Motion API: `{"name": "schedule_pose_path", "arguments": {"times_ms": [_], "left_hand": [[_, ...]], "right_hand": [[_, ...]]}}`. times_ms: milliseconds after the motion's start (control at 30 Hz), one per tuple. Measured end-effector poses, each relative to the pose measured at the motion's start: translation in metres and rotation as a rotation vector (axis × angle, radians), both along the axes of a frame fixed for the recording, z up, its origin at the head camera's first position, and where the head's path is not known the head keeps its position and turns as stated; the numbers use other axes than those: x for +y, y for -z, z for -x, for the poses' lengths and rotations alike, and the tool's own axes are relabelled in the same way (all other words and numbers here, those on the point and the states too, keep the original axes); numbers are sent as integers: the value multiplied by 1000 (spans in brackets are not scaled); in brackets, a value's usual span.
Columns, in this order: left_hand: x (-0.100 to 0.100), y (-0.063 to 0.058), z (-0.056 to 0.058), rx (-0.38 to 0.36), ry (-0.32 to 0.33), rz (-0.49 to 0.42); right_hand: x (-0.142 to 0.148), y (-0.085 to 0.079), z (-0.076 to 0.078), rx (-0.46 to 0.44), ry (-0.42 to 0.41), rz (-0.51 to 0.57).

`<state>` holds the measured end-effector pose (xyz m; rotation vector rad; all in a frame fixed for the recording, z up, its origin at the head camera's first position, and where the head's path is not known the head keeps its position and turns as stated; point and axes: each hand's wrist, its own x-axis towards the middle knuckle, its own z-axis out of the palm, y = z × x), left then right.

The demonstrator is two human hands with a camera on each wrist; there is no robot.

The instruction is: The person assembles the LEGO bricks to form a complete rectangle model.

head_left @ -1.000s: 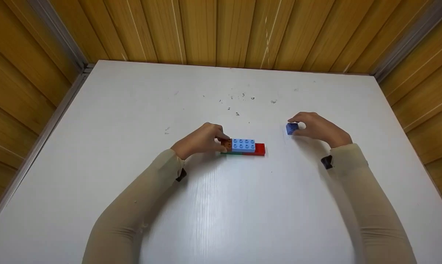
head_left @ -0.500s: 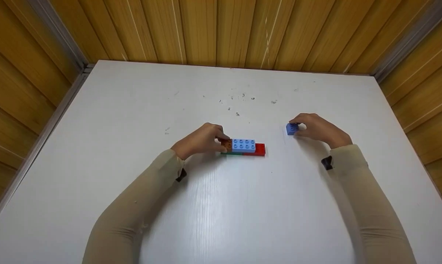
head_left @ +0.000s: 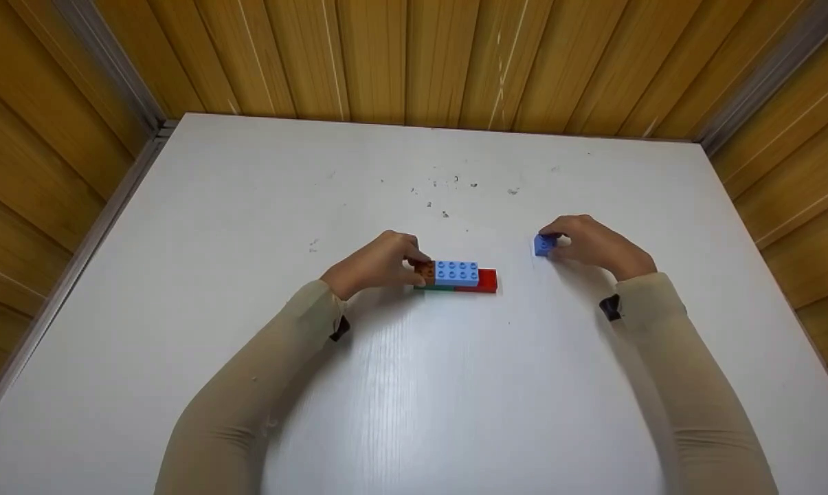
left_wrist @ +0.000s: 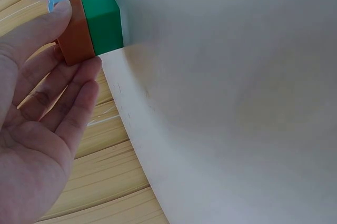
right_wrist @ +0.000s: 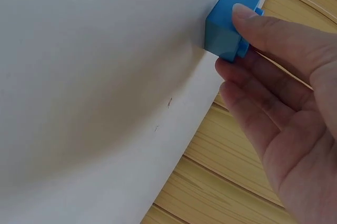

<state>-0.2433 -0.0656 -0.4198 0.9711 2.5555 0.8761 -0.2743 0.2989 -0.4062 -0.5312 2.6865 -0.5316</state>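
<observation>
My left hand pinches an orange-brown brick between thumb and fingers. That brick sits on a green brick, at the left end of a low two-layer row. Beside it in the top layer is a light blue brick with studs up. A red brick lies underneath and sticks out at the right end. To the right of the row, my right hand pinches a small blue brick between thumb and fingertips, its studs turned toward the palm in the right wrist view.
Everything lies on a white table with small dark scuff marks beyond the bricks. Yellow wood-look panels stand behind the table and along both sides. A stretch of tabletop separates the brick row from the blue brick.
My right hand and the small blue brick have shifted slightly toward me and a touch left. The left hand and the brick row have stayed put.
</observation>
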Motion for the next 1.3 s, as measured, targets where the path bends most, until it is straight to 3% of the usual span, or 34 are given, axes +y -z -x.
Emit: {"name": "schedule_pose_path", "arguments": {"times_ms": [567, 1000, 1300], "left_hand": [[0, 0, 0, 5, 2, -5], [0, 1, 0, -8, -5, -12], [-1, 2, 1, -11, -6, -24]], "right_hand": [[-19, -5, -6, 36, -46, -7], [-34, -12, -14, 86, -172, 33], [-47, -16, -21, 94, -204, 39]]}}
